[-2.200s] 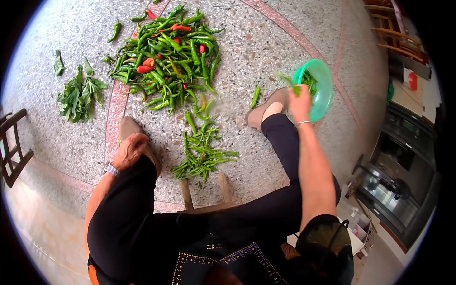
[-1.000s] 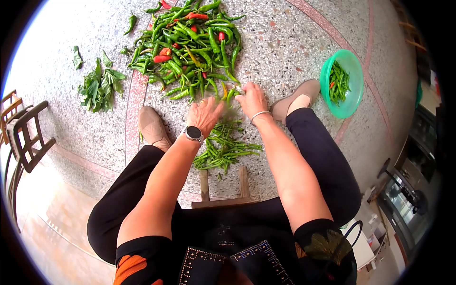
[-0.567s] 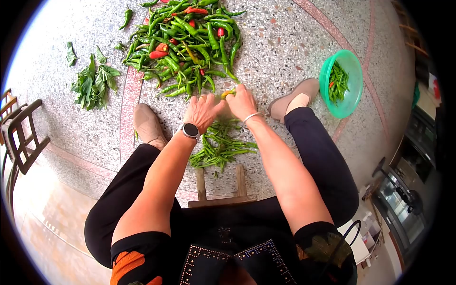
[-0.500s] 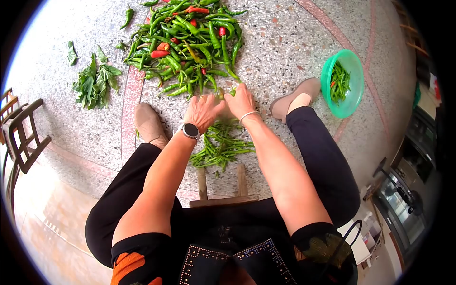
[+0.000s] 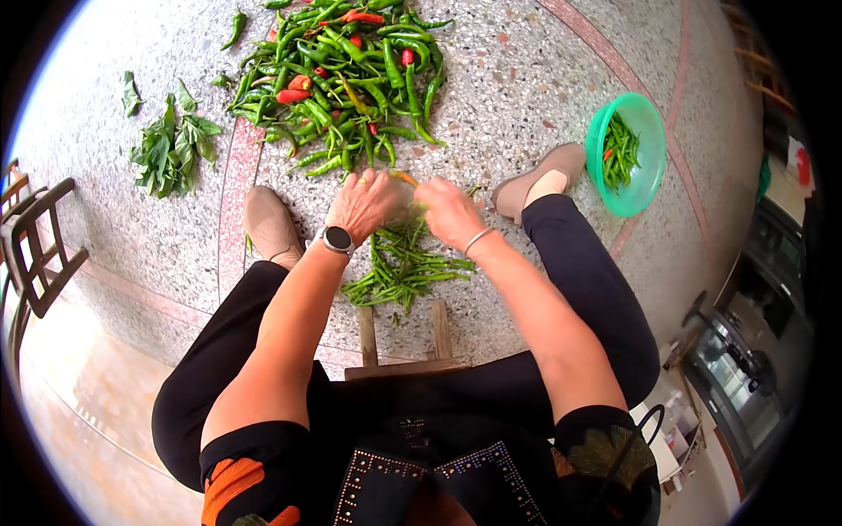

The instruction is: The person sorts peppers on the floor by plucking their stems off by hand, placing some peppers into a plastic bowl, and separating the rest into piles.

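Looks like you're working the orange pepper (image 5: 403,178) between left hand (image 5: 361,206) and right hand (image 5: 450,213), near the pile (image 5: 345,83). Hands nearly together, grips too blurry to tell; next move probably wants a steady pinch.

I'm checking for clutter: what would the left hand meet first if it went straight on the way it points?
Probably the large pepper pile, just beyond the left hand, though its height above the floor is hard to judge.
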Action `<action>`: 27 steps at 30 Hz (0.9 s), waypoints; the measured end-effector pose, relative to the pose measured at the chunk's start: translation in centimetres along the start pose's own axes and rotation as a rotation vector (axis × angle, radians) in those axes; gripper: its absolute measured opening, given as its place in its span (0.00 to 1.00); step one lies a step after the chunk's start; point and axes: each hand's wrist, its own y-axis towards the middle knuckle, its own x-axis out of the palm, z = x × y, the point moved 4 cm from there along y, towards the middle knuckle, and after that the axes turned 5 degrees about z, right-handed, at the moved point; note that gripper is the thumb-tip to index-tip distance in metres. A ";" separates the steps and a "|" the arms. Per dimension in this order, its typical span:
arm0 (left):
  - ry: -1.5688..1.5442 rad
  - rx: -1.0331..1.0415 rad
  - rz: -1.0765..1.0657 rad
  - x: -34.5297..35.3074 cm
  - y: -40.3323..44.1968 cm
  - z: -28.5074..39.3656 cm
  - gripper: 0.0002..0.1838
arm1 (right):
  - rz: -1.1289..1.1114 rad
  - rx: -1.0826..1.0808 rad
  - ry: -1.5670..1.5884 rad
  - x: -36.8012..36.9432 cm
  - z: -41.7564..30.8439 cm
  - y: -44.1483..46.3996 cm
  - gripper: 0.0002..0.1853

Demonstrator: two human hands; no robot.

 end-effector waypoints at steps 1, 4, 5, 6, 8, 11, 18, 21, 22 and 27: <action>0.000 -0.009 0.026 -0.2 -0.2 -0.2 0.11 | -0.009 -0.020 -0.054 1.0 -0.2 -0.5 0.11; 0.027 0.003 0.098 -0.6 -0.5 -0.5 0.09 | -0.045 0.000 -0.183 2.4 0.0 -0.8 0.11; 0.034 -0.001 0.118 -0.6 -0.5 -0.7 0.08 | -0.058 0.019 -0.223 2.7 0.2 -0.7 0.11; 0.007 -0.011 0.172 -0.7 -0.4 -0.9 0.07 | -0.011 0.012 -0.190 2.6 0.2 -0.5 0.11; -0.068 -0.086 0.146 -0.6 -0.5 -1.2 0.08 | 0.042 0.058 0.039 1.7 0.9 -0.4 0.10; -0.349 -0.361 0.087 -0.7 -0.3 -1.8 0.06 | 0.075 0.341 0.341 -1.1 1.2 0.1 0.13; -1.775 -0.981 0.048 -0.4 2.0 3.6 0.15 | 0.076 0.469 0.912 -2.0 -1.7 -0.7 0.25; -2.218 -0.997 0.021 -2.5 2.6 6.8 0.24 | 0.047 0.484 0.833 -2.2 -1.5 -1.3 0.25; -2.219 -0.983 -0.030 -3.2 2.8 7.4 0.28 | -0.008 0.515 0.751 -2.9 -1.6 -1.6 0.23; -2.143 -0.796 -0.281 -5.0 3.4 9.1 0.40 | -0.001 0.438 0.661 -4.3 1.8 -2.2 0.20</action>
